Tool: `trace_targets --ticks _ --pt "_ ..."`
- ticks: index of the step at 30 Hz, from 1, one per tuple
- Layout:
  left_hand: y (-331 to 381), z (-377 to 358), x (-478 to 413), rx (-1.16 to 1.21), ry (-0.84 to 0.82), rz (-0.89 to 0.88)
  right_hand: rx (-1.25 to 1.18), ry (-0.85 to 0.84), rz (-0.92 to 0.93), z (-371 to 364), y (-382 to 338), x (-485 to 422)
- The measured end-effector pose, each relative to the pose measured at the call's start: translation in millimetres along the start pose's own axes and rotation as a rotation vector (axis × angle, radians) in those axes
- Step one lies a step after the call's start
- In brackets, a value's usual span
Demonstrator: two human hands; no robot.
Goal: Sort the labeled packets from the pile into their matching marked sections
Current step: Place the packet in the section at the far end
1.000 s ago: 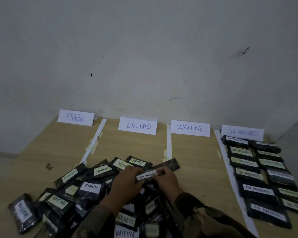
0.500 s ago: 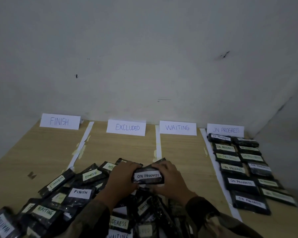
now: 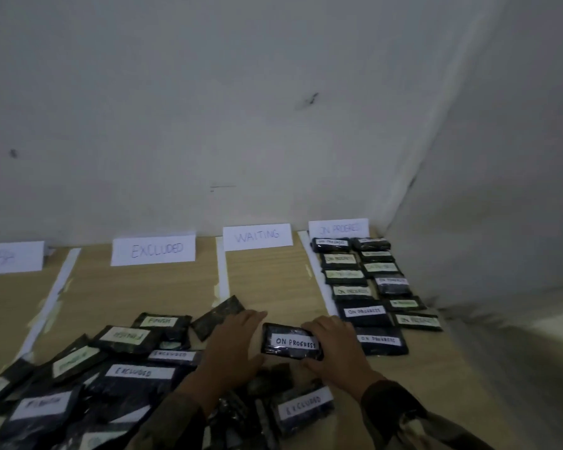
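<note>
I hold a black packet labeled ON PROGRESS [image 3: 291, 343] between both hands, above the wooden table near the front of the WAITING section. My left hand [image 3: 233, 347] grips its left end and my right hand [image 3: 333, 347] grips its right end. A pile of black packets [image 3: 124, 362] labeled FINISH and EXCLUDED lies at the lower left. Paper signs mark the sections: EXCLUDED [image 3: 153, 250], WAITING [image 3: 257, 237] and ON PROGRESS [image 3: 338, 228]. Several ON PROGRESS packets [image 3: 364, 311] lie in two columns under their sign, just right of my right hand.
White tape strips [image 3: 221, 271] divide the wooden table [image 3: 273, 287] into sections. A fourth sign [image 3: 10, 257] at the far left is blurred. White walls meet in a corner at the back right, close behind the ON PROGRESS column.
Both hands have carried the ON PROGRESS packet to the right, away from the pile and toward the ON PROGRESS column. My view has swung right as well.
</note>
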State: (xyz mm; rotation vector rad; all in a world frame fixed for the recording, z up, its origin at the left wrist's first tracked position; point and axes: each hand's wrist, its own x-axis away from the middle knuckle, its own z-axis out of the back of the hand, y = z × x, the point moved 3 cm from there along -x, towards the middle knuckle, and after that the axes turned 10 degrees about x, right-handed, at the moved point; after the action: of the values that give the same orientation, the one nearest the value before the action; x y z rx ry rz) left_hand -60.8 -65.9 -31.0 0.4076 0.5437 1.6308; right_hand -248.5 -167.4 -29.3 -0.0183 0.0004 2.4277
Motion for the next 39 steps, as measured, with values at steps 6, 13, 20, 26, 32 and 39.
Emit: trace_targets --ticks 6,13,20,26,32,39 --pt "53 -50 -23 0.021 -0.075 -0.038 -0.033 -0.077 -0.170 -9 80 55" --pt "120 -101 -47 -0.050 -0.107 -0.151 0.072 -0.148 -0.335 -15 169 100" --pt "159 -152 -69 -0.030 -0.182 -0.113 0.057 -0.214 -0.460 -22 241 125" --pt "179 -180 -83 -0.014 -0.184 -0.071 0.033 -0.239 -0.439 -35 286 124" --pt "181 -187 -86 -0.019 -0.180 -0.025 0.012 -0.241 -0.416 -46 300 105" --pt "168 -182 -86 -0.019 -0.131 -0.008 -0.004 -0.223 -0.388 -50 306 87"
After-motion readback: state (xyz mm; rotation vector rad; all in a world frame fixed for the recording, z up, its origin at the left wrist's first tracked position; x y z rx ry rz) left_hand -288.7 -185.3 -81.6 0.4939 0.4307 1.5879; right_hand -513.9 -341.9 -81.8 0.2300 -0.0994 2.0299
